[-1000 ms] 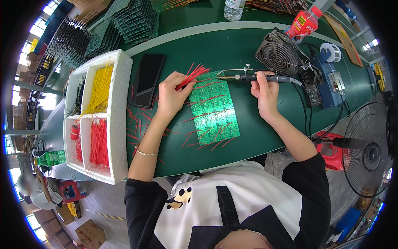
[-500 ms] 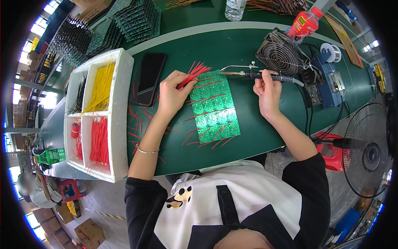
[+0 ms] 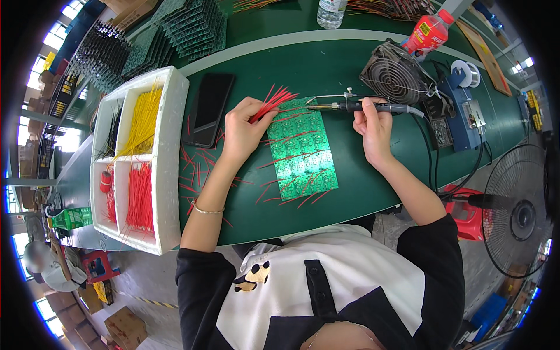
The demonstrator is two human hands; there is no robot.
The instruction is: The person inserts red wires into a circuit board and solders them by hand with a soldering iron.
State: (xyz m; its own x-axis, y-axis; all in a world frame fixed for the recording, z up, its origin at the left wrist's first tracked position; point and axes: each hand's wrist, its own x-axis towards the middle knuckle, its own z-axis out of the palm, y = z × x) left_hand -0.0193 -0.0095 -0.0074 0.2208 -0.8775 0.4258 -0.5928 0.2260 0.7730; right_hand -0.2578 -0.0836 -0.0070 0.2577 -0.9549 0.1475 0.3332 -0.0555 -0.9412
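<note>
Okay, now dipping the soldering iron (image 3: 351, 107) back to the green board (image 3: 289, 149)'s far edge after lifting off half a second ago, so probably onto another joint. Gripping it in the curled right hand (image 3: 373, 123), tip aimed left, shaft nearly level crosswise. Pinching red wires (image 3: 275, 102) in the closed left hand (image 3: 246, 128). Keeping the board flat on the surface (image 3: 361, 192) between both, long axis near to far, far end leaning left.

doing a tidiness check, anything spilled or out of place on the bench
Yes: loose red wires lie scattered at odd angles on the green bench, between the white foam tray and the circuit board, unlike the bunched red wires in the tray.
</note>
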